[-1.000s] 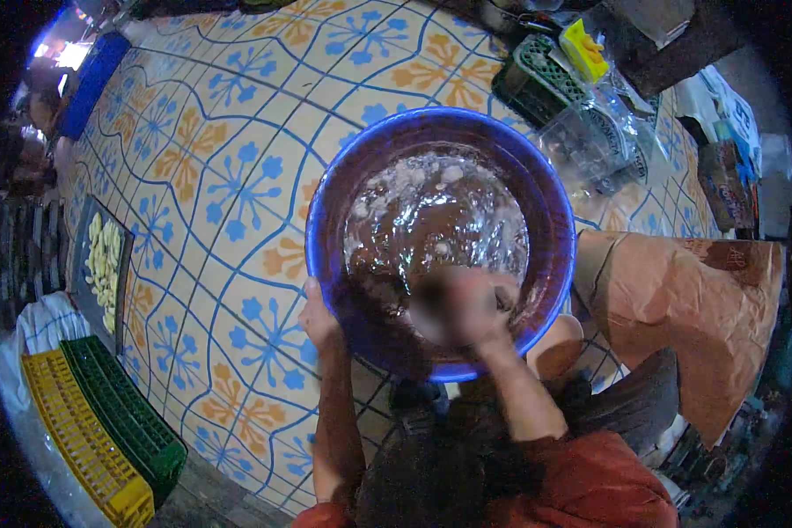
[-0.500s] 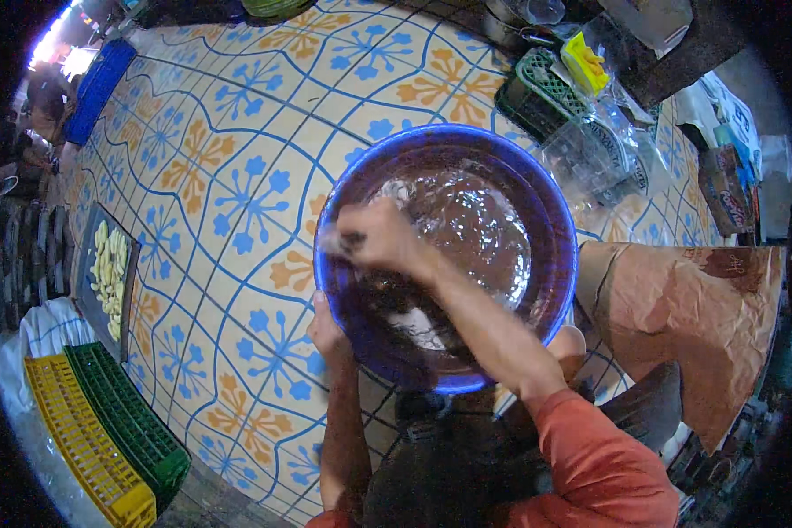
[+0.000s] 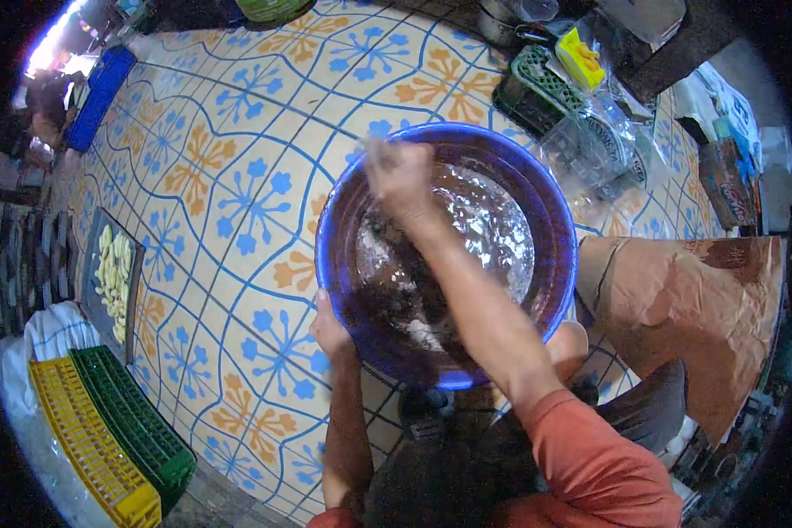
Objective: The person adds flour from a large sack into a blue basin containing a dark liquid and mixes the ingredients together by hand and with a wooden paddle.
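Note:
A large blue plastic basin (image 3: 557,273) holds brown liquid (image 3: 491,231) with pale flecks. My left hand (image 3: 328,324) is closed on the basin's left side. My right hand (image 3: 403,180), blurred, is closed over the upper-left part of the basin near its rim, its forearm crossing the liquid. Something pale is at its fingers, too smeared to make out.
Yellow (image 3: 77,436) and green crates (image 3: 132,413) lie lower left, beside a board (image 3: 94,275) with pale pieces (image 3: 114,284). Crumpled brown paper (image 3: 678,326) is at right, a green crate (image 3: 537,88) and clear plastic containers (image 3: 598,154) behind. A blue crate (image 3: 97,97) stands far back left.
My right hand has swept from the bottom of the basin up to its upper left, a little farther from me than half a second ago. My left hand stays on the basin's side.

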